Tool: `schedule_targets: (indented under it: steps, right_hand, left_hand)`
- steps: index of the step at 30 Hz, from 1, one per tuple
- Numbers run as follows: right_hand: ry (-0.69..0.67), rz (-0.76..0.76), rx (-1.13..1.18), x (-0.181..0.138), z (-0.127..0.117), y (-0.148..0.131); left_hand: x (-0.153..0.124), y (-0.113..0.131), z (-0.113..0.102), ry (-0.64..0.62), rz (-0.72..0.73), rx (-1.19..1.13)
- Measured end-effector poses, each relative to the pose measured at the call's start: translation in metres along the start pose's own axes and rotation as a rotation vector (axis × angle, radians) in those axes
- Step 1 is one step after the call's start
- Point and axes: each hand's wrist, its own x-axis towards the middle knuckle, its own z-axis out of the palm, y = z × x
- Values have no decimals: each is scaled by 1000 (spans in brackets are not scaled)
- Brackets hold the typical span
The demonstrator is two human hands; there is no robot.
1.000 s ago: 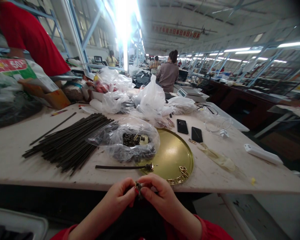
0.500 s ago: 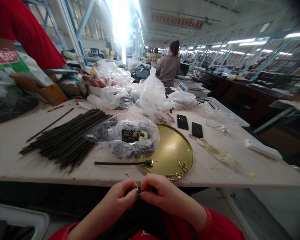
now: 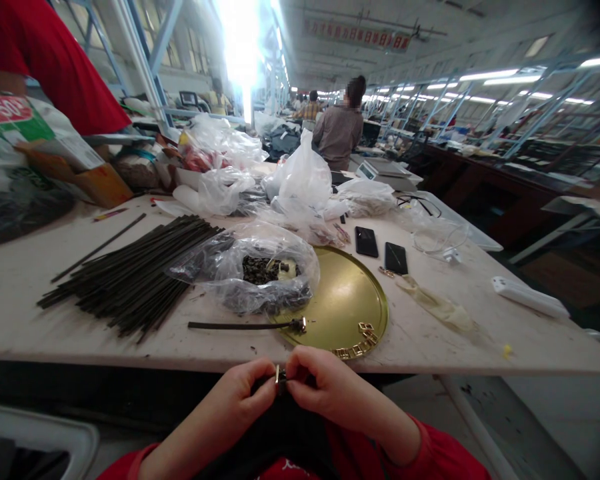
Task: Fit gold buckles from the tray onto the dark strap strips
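Just in front of the table edge, my left hand (image 3: 253, 387) and my right hand (image 3: 313, 380) meet, fingertips pinched. Between them shows a small gold buckle (image 3: 278, 375) with a bit of dark material at it; the rest is hidden by my fingers. Beyond my hands lies a dark strap (image 3: 240, 327) with a gold buckle at its right end, resting partly on a round gold tray (image 3: 350, 287). Several rectangular gold buckles (image 3: 365, 343) lie along the tray's near right rim. An open clear plastic bag (image 3: 220, 267) holds many small dark pieces (image 3: 260, 270).
A fanned pile of dark strips (image 3: 130, 273) covers the table's left part. Two phones (image 3: 367, 241), a pale crumpled glove-like piece (image 3: 437, 303) and a white power strip (image 3: 530, 297) lie at right. White plastic bags (image 3: 300, 177) stand behind. A person in red (image 3: 55, 67) is at far left.
My hands have parted very slightly, and more of the gold buckle shows between the fingertips, now turned upright. The camera view has shifted a little; things on the table stay put.
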Motion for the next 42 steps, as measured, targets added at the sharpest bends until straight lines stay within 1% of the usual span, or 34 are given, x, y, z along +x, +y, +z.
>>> schedule_targets:
  steps: [4,8,13,15,17,20,24,29,31,36,42]
  right_hand:
    - [57,-29,-36,-1,1,-2]
    - [156,-103,-166,-2,5,-1]
    - [317,31,-50,4,15,8]
    - [370,-16,-95,5,21,10]
    - [418,-121,-196,4,28,10]
    - [433,-237,-320,2,38,12]
    - [445,-290,-439,1,43,15]
    - [417,-371,-526,4,40,17]
    - [417,-375,-511,5,39,19]
    - [448,-349,-298,6,42,23]
    - [433,-402,-373,6,41,21]
  left_hand:
    - [-2,3,-1,0,-1,12]
    - [-1,7,2,76,27,76]
    - [1,7,9,182,35,107]
    - [2,5,12,218,33,87]
    - [4,0,15,243,35,47]
    - [5,-8,18,267,45,-24]
    - [6,-17,20,278,31,-71]
    - [9,-20,21,264,30,-91]
    - [9,-20,21,250,28,-106]
    - [7,-18,18,219,11,-109]
    - [5,-15,16,208,22,-93]
